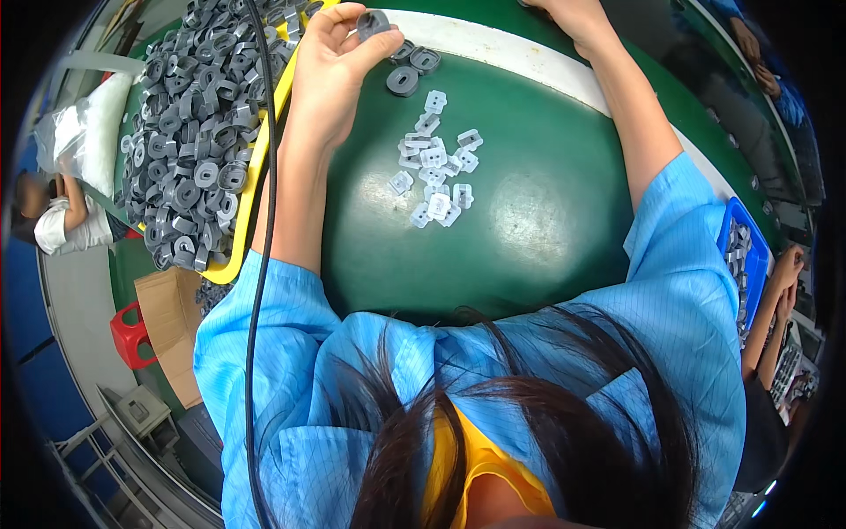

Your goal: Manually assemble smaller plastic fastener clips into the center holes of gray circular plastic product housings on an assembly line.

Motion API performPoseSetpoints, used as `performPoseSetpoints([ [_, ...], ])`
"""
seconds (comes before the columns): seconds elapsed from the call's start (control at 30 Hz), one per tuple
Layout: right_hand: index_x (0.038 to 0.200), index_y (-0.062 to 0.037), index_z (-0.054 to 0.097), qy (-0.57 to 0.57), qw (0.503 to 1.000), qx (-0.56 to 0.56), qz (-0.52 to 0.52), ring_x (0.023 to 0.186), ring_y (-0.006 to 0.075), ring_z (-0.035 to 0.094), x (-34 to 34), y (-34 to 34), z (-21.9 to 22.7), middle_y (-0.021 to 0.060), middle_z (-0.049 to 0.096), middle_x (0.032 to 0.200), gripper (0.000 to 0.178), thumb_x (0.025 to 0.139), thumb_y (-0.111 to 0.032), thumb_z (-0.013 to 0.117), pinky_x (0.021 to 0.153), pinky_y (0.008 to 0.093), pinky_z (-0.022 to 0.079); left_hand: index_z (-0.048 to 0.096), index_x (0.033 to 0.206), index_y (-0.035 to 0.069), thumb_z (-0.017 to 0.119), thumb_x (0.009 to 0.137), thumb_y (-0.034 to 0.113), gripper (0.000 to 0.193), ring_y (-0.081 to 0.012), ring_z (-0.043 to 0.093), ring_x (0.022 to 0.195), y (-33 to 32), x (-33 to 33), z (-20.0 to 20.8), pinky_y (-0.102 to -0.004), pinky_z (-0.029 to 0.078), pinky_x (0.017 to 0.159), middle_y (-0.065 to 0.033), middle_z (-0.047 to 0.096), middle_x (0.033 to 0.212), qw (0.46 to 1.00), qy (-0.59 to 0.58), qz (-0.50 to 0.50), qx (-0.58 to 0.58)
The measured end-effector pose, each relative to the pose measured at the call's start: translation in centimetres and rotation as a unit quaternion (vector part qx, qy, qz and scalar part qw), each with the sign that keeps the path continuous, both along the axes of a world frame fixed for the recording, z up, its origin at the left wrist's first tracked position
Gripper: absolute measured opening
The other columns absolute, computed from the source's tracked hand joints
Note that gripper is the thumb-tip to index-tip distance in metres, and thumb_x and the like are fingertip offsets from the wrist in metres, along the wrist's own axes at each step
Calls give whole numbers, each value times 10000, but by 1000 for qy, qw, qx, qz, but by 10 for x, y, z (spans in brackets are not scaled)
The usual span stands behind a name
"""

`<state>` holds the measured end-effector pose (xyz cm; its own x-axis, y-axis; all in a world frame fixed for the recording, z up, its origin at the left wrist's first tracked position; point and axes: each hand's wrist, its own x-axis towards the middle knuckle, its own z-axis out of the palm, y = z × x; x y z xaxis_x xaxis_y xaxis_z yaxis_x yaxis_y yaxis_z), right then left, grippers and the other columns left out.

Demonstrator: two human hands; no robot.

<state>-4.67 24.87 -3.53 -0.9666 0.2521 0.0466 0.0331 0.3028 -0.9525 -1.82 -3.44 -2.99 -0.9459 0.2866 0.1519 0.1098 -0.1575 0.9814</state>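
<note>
My left hand (339,44) pinches a dark grey round plastic part (373,25) between thumb and fingers, above the table's far side. Just to its right lie a few more dark grey rings (403,81) on the green table. My right hand (577,22) is at the far edge of the view, partly cut off. Its fingers look closed at a small dark thing, too little of which shows to name. Several small translucent white plastic pieces (433,157) lie loosely scattered between my forearms.
A yellow tray (236,251) heaped with grey plastic parts (189,150) stands at the left. A black cable (270,132) hangs across my left forearm. A white curved strip (493,42) crosses the far table. At the right is a blue bin (756,275); other people sit at both sides.
</note>
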Motion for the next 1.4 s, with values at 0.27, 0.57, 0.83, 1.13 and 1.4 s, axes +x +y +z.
performPoseSetpoints([
  [0.27,785,-28,628,-50,985,-134,100,602,97,520,-2,0,1,31,602,688,76,735,-1,678,568,224,411,498,1256,-40,512,989,160,334,-222,617,1060,0,-5,3,-282,493,830,-175,625,1148,984,-108,-79,114],
  [0.57,889,-18,672,195,913,358,-24,742,258,654,12,-12,1,131,678,819,173,762,-133,696,704,331,519,448,1226,-33,643,890,47,396,-114,537,782,-3,-8,-9,-202,438,678,-96,599,994,996,-60,-53,30],
  [0.83,774,-21,702,122,870,422,223,749,366,668,85,-91,34,207,672,765,171,771,-191,684,721,441,549,583,1160,-23,724,834,26,359,-128,635,916,11,2,-2,-251,531,769,-66,619,983,960,143,114,-214],
  [1.13,816,-25,698,6,940,-31,340,630,77,570,52,-65,30,6,645,702,157,804,-175,742,584,252,465,577,1178,20,645,911,75,281,-107,580,793,20,22,16,-199,485,718,-59,588,1002,997,27,28,-60],
  [1.4,922,25,683,111,967,-62,219,719,77,614,56,-80,44,64,702,830,127,869,-90,694,669,232,501,562,1115,13,472,1023,281,297,-139,586,788,18,13,19,-267,497,741,-81,631,932,962,-152,-141,175],
])
